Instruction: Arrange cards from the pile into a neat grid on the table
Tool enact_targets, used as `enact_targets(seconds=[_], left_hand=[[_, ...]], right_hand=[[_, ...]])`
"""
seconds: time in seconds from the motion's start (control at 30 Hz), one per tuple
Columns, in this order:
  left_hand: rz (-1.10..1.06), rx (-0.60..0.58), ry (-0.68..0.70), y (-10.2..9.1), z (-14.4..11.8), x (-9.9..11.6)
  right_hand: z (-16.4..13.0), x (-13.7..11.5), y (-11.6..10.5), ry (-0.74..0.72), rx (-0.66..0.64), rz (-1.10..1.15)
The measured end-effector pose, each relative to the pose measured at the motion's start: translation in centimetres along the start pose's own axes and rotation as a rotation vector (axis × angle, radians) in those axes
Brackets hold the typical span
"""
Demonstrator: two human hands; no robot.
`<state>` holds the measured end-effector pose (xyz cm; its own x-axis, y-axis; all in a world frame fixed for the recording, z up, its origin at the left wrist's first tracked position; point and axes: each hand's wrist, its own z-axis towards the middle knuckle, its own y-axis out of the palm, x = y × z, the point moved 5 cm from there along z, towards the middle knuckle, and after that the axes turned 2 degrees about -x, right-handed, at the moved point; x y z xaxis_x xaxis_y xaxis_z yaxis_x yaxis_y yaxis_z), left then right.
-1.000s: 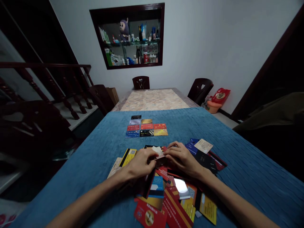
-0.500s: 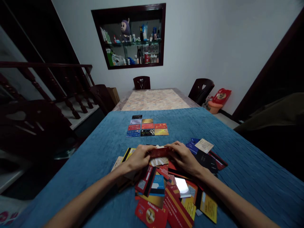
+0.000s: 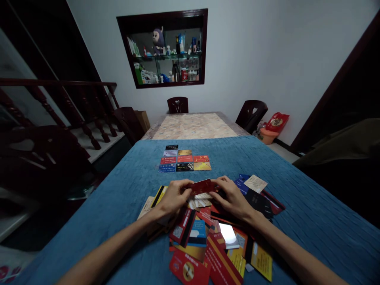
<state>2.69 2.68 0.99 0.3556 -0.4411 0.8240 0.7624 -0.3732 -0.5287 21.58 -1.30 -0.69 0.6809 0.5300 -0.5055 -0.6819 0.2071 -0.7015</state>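
A dark red card (image 3: 202, 187) is held up between both hands, above a loose heap of plastic cards. My left hand (image 3: 175, 196) pinches its left end between thumb and fingers. At its right end, the fingers of my right hand (image 3: 230, 194) are closed on it. Below lie a red card with a gold round emblem (image 3: 189, 270), a dark red card with a black stripe (image 3: 183, 227), a blue card (image 3: 198, 230) and a yellow card (image 3: 261, 257). Beyond the hands, several cards stand in neat columns, among them a black card (image 3: 184, 167) and a gold card (image 3: 202, 166).
A blue cloth (image 3: 118, 198) covers the near part of the table. Right of my right hand lie dark cards (image 3: 258, 202) and a cream card (image 3: 255, 183). Dark wooden chairs (image 3: 251, 114) surround the table, and a wall cabinet (image 3: 166, 51) holds bottles and a plush toy.
The dark red card has tilted, its right end now higher, and more of its face shows. Both hands remain on it above the heap. The view has shifted slightly.
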Motion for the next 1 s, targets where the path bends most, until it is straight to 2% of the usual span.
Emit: enact_targets(seconds=[0.13, 0.27, 0.43, 0.7, 0.87, 1.0], left_hand=[[-0.142, 0.06, -0.022, 0.4, -0.3, 0.2], [-0.255, 0.089, -0.026, 0.8, -0.6, 0.6], [-0.334, 0.123, -0.016, 1.0, -1.1, 0.9], [-0.334, 0.081, 0.015, 1.7, -1.2, 0.8], [-0.4, 0.037, 0.036, 1.9, -1.0, 0.6], [-0.411, 0.063, -0.004, 1.8, -1.0, 0.2]], right_hand=[[0.2, -0.7, 0.2, -0.007, -0.029, 0.083], [0.2, -1.0, 0.4, 0.019, -0.003, 0.212], [0.0, -1.1, 0.9, 0.014, -0.005, 0.275], [0.0, -1.7, 1.0, 0.0, 0.011, 0.316], [0.2, -1.2, 0.5, 0.069, 0.053, 0.322], [0.2, -1.1, 0.0, 0.083, 0.079, 0.287]])
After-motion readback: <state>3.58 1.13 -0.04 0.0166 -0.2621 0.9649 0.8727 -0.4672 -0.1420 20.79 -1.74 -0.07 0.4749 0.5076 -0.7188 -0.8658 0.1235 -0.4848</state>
